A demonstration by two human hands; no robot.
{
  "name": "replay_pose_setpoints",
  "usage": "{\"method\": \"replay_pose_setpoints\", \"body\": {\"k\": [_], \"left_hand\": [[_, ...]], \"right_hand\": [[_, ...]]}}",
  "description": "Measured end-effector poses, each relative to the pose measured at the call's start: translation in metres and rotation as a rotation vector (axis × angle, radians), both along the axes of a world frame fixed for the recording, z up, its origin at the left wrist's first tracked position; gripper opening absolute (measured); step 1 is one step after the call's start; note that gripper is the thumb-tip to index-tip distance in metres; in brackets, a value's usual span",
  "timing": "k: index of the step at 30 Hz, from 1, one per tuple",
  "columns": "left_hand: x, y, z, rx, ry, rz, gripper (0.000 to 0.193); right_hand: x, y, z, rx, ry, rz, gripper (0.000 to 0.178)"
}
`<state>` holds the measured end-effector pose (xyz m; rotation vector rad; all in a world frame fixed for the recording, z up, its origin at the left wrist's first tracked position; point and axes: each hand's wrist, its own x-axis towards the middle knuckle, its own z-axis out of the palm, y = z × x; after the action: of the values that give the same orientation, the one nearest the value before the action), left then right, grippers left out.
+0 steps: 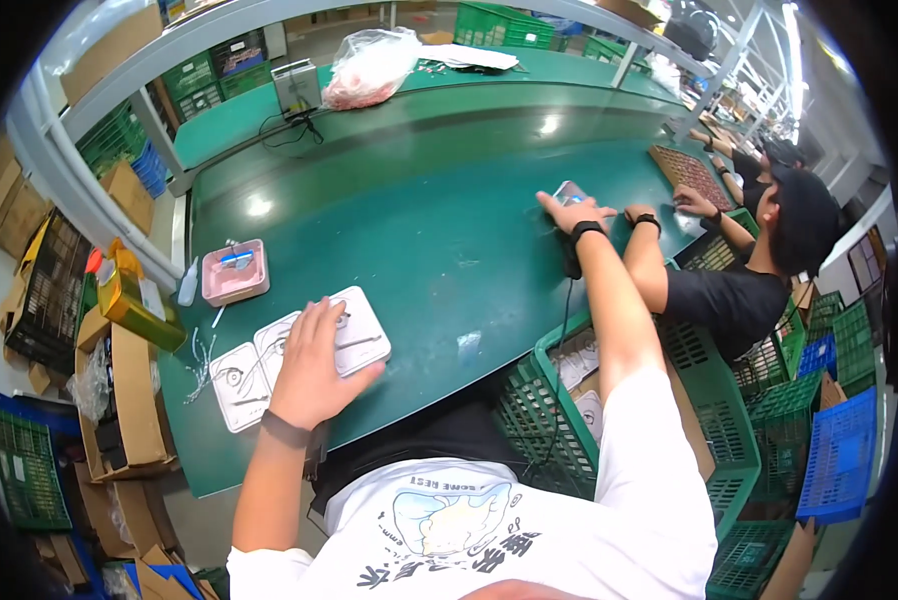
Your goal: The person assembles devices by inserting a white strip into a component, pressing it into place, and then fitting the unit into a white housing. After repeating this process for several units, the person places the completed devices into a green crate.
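My left hand (314, 370) lies over a row of flat white square panels with rounded corners, its fingers stretched out and its thumb apart. The nearest-to-centre white panel (364, 330) shows from under the fingers, with thin dark wires on its face. To its left lies another white panel (237, 385), with a small round part and wire. Farther right, my right hand (574, 213) is closed around a small handheld device (569, 190) on the green table; its underside is hidden by the hand. A black cable (566, 310) runs from under my wrist over the table's front edge.
A pink tray (237, 290), a small bottle (189, 284) and white cable ties (201, 365) are on the left. A yellow-green jug (139, 305) stands beyond the edge. Beside my right arm, a co-worker (749, 270) reaches onto the table. A green crate (544, 400) sits before me.
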<state>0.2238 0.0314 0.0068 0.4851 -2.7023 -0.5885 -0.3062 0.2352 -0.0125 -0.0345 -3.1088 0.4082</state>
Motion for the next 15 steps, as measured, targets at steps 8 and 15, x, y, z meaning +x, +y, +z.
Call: {"method": "replay_pose_setpoints", "body": {"k": [8, 15], "left_hand": [[-0.007, -0.014, -0.002, -0.08, -0.127, 0.151, 0.126], [-0.018, -0.001, -0.012, -0.004, -0.071, 0.133, 0.142]], "right_hand": [[0.177, -0.07, 0.031, -0.333, 0.004, 1.316, 0.065], [0.275, -0.12, -0.001, -0.533, -0.042, 1.537, 0.029]]}}
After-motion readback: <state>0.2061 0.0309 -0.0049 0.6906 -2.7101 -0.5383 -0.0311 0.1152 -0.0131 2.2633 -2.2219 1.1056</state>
